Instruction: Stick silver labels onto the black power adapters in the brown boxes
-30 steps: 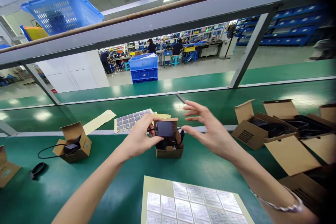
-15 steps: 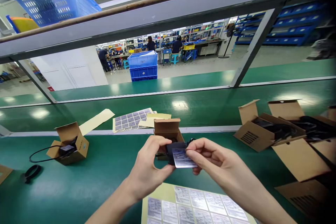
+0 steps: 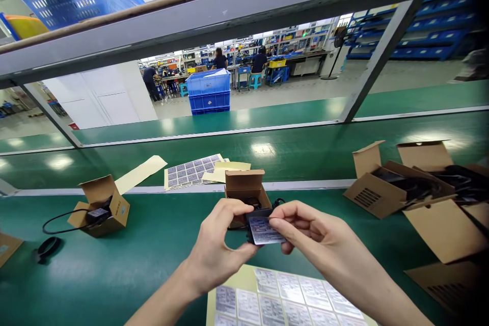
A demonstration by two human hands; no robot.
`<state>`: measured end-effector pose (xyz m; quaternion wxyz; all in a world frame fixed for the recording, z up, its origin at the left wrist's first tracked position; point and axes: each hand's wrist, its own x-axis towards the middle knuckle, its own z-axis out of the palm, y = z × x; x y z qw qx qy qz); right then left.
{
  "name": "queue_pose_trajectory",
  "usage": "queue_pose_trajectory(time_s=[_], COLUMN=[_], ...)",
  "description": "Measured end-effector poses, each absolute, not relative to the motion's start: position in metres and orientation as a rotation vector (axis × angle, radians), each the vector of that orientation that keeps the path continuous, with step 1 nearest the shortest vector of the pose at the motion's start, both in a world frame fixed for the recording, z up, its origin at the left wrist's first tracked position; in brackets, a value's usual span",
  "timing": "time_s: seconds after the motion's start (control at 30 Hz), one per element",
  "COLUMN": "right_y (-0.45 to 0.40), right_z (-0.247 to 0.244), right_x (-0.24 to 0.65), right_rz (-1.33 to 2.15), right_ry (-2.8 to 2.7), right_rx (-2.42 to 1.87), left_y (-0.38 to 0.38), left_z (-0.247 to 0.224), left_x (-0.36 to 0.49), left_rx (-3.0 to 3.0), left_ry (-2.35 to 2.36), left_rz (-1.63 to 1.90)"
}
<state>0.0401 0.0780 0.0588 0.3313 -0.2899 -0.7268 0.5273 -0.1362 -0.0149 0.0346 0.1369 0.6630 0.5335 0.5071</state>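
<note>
From my end of the camera feed, I see my left hand curved in a C, thumb below and forefinger above, gripping the left part of a small, black, box-shaped adapter; my right hand is nearly closed, pinching a silver rectangular label between thumb and forefinger, its other fingers curled behind. The label lies over the adapter's face and reaches past its right side; I cannot tell whether it is stuck down. A black cable shows just above the right fingertips; the label and both hands hide much of the adapter.

Behind them an open brown cardboard box stands on the green desk, its flap raised; the left hand and the adapter block my view of its lower front. Nearest me, partly under the right hand and forearm in my view, lies a pale yellow sheet of silver labels; past the box sit smaller-printed label sheets and a cream paper strip; to the left, a second open carton holds a labelled black adapter, with a black coil nearby; open cartons with black cables crowd the right.
</note>
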Motion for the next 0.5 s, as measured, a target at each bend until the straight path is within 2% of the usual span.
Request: queue_pose_trajectory(time_s=[0.5], right_y=[0.0762], right_z=[0.0559], right_x=[0.0403], right_rz=[1.302], right_ry=[-1.941], right_rx=[-0.781], left_y=[-0.0141], left_z=[0.0337], left_x=[-0.1341], left_rx=[1.925], left_ry=[1.561], left_rz=[1.506])
